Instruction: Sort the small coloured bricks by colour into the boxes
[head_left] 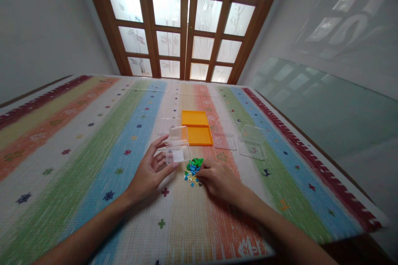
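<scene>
My left hand (155, 165) is closed round a small clear plastic box (178, 153) with its hinged lid raised, tilted a little over the striped cloth. A pale patch shows through the box. Right of it lies a pile of tiny green, blue and cream pieces (193, 170), like small building bricks. My right hand (217, 177) reaches into the right side of this pile with its fingers pinched together. Whatever sits between those fingertips is hidden or too small to name.
An opened orange case (199, 136) lies beyond the pile. To its right stand more clear plastic boxes, one (225, 141) near the case and one with an open lid (252, 149) farther right. A striped tablecloth (93, 174) covers the table; a wooden glazed door (186, 29) stands behind.
</scene>
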### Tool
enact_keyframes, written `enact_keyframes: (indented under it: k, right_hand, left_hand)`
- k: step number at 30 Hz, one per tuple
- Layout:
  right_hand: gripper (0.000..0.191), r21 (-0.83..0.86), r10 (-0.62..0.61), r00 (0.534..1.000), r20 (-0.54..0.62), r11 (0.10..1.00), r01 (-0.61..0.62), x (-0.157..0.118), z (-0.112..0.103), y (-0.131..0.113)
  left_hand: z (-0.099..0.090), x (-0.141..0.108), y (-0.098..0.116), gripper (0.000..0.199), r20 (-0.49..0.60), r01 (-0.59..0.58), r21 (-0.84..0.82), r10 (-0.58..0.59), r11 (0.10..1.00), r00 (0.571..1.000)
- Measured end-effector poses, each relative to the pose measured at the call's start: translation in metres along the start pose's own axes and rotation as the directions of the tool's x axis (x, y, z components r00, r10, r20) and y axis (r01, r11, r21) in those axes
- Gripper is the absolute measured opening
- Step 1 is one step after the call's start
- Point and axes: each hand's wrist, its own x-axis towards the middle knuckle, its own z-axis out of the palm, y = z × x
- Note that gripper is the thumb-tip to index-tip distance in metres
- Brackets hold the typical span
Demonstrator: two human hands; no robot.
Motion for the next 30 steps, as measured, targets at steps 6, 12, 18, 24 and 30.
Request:
enact_keyframes:
  k: [6,12,18,24,30]
  right_hand:
    - [0.022,-0.007,0.030,0.999,0.011,1.000,-0.030,-0.001,0.001,-0.004]
    - [0.018,-0.062,-0.014,0.999,-0.035,0.998,0.012,-0.003,0.003,-0.003]
    - [0.013,0.001,-0.091,0.979,-0.180,0.996,0.093,-0.001,-0.004,0.002]
    - [0.011,0.131,-0.127,0.919,-0.372,0.973,0.188,0.014,-0.025,-0.001]
    - [0.013,0.150,-0.145,0.898,-0.416,0.963,0.225,0.027,-0.026,-0.007]
  left_hand:
    - [0.000,0.000,-0.001,0.076,-0.001,0.005,-0.002,-0.005,1.000,1.000]
    - [-0.001,0.001,-0.002,0.077,-0.003,-0.004,0.011,0.004,1.000,1.000]
    - [-0.001,0.001,-0.002,0.077,0.000,-0.004,0.026,0.004,1.000,1.000]
    - [0.002,0.000,-0.003,0.075,0.024,-0.002,0.023,0.002,1.000,1.000]
    - [0.007,-0.004,-0.004,0.076,0.095,0.012,0.014,-0.014,1.000,0.995]
